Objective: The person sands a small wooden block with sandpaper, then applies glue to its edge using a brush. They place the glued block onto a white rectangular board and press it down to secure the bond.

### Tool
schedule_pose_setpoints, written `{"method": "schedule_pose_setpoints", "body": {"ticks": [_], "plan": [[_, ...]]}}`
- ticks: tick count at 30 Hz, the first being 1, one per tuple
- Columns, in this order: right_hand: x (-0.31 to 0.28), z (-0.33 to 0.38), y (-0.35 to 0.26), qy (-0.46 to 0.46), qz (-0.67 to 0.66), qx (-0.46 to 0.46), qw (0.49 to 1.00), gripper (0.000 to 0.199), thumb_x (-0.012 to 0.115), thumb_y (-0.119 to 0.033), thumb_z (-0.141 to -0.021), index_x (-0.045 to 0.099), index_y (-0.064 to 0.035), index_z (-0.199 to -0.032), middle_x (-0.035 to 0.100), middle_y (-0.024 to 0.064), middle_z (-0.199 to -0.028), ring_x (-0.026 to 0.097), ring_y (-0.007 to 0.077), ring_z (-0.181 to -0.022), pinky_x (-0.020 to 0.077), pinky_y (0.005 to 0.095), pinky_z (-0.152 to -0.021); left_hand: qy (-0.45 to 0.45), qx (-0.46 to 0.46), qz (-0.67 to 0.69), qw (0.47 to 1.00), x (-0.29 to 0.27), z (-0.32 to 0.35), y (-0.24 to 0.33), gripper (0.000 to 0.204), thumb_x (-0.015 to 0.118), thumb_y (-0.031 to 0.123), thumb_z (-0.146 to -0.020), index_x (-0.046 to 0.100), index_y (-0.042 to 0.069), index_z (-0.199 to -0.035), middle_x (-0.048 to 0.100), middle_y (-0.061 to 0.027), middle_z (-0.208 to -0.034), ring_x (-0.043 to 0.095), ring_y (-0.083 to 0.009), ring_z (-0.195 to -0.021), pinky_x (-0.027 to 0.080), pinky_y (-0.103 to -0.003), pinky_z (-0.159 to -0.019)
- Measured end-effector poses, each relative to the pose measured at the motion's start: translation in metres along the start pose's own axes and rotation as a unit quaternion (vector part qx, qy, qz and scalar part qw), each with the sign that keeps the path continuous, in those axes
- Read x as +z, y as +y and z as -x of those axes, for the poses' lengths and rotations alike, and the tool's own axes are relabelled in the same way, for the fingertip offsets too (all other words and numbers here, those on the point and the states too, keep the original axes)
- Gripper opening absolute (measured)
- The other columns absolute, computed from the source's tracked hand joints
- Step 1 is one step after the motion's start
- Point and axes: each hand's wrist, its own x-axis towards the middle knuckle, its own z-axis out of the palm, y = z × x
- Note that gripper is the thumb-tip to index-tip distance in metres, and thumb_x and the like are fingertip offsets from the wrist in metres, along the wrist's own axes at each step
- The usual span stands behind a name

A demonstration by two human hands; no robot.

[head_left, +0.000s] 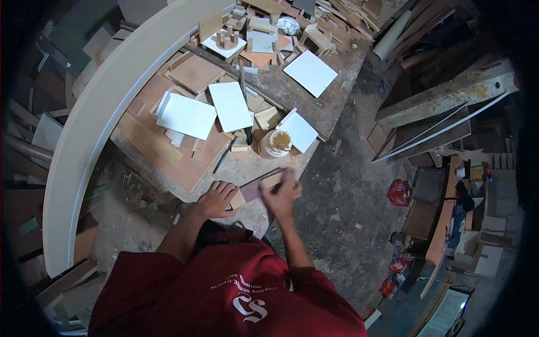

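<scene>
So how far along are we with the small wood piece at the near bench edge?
Already done, by the look of it: white panels and cut wood blocks lie on the workbench. In hand: the left hand steadies a small wood piece while the right hand, blurred, works over it, beside an open glue jar. How much remains cannot be told.

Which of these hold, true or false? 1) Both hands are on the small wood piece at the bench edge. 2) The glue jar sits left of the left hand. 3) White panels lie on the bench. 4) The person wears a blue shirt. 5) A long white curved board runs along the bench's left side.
1) True: the left hand and right hand both rest on the wood piece.
2) False: the jar stands beyond the right hand.
3) True: several white panels lie on the bench.
4) False: the shirt is red.
5) True: the curved board is there.
</scene>
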Motion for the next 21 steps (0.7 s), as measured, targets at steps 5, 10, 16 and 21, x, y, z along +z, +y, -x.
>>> {"method": "schedule_pose_setpoints", "body": {"ticks": [5,10,16,21], "plan": [[0.007,0.010,0.028,-0.059,0.056,-0.136,0.987,0.106,0.070,-0.065,-0.066,0.031,-0.0104,-0.148,0.029,0.0204,-0.152,0.034,0.0463,-0.128,0.0187,0.0611,-0.107,0.012,0.007,0.011,1.000,0.000,-0.003,0.000,0.074,0.070,0.046,-0.073,0.052,-0.005,-0.123,0.053,-0.0164,-0.115,0.049,-0.0318,-0.106,0.037,-0.045,-0.094],[0.020,0.021,0.027,-0.061,0.091,-0.184,0.977,0.106,0.076,-0.059,-0.064,0.034,-0.0051,-0.146,0.032,0.0228,-0.150,0.033,0.0463,-0.129,0.0204,0.0568,-0.107,0.010,0.002,0.007,1.000,0.000,0.000,0.001,0.073,0.070,0.046,-0.074,0.052,-0.005,-0.123,0.053,-0.0162,-0.115,0.049,-0.0318,-0.106,0.037,-0.045,-0.094],[0.015,0.006,0.042,0.035,-0.010,-0.065,0.997,0.112,0.080,-0.053,-0.061,0.028,-0.0028,-0.146,0.045,0.0213,-0.129,0.037,0.0450,-0.117,0.0233,0.0563,-0.104,0.004,0.004,0.000,1.000,-0.001,-0.004,0.001,0.073,0.069,0.046,-0.074,0.052,-0.005,-0.123,0.053,-0.0169,-0.116,0.049,-0.0318,-0.106,0.037,-0.045,-0.094],[0.016,0.036,0.025,-0.093,0.076,-0.190,0.974,0.103,0.080,-0.053,-0.060,0.039,-0.0023,-0.139,0.038,0.0222,-0.143,0.034,0.0424,-0.126,0.0222,0.0551,-0.106,0.003,0.007,0.004,1.000,-0.001,-0.002,0.000,0.073,0.070,0.046,-0.074,0.053,-0.006,-0.122,0.053,-0.0167,-0.116,0.050,-0.0317,-0.105,0.038,-0.045,-0.093]]}}
